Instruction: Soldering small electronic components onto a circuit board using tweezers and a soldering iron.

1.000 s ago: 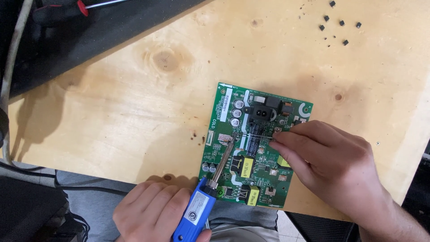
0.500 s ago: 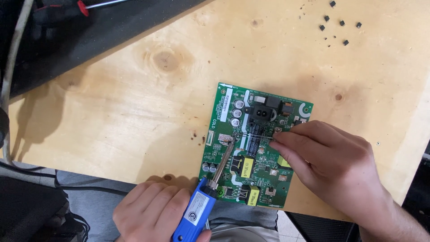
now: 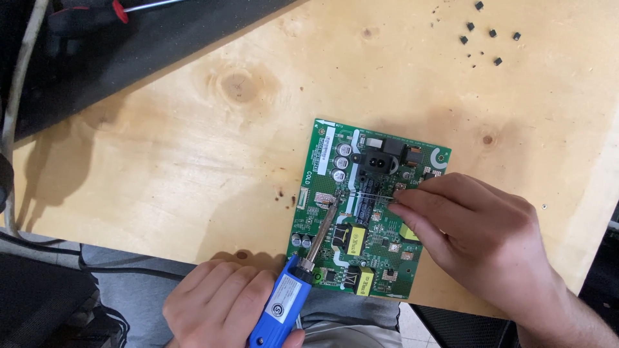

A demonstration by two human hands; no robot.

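You are looking down on a pale plywood tabletop (image 3: 193, 161) with knots in the grain, its near edge cutting across the bottom of the view and a dark mat (image 3: 161, 38) lying over its far left corner. A green circuit board (image 3: 322, 167) lies flat on the wood, right of centre and close to the near edge, turned slightly clockwise, with silver capacitors, a black socket and yellow block parts on its face. Your left hand (image 3: 225, 306) comes up from the bottom edge, knuckles up, its fingers curled shut around the blue handle of a soldering iron (image 3: 284, 312); the metal shaft slants up and to the right, and its tip sits on the board near the left edge, just below the cluster of capacitors. Your right hand (image 3: 480, 241) reaches in from the lower right, wrist off the table's edge, palm down over the right part of the board. Its thumb and forefinger are pressed together, pinching a thin solder wire (image 3: 371, 195) that runs leftward across the middle of the board toward the iron's tip; whether wire and tip touch is too fine to tell. Five small black parts (image 3: 491, 33) lie scattered on the wood at the far right, well apart from the board.
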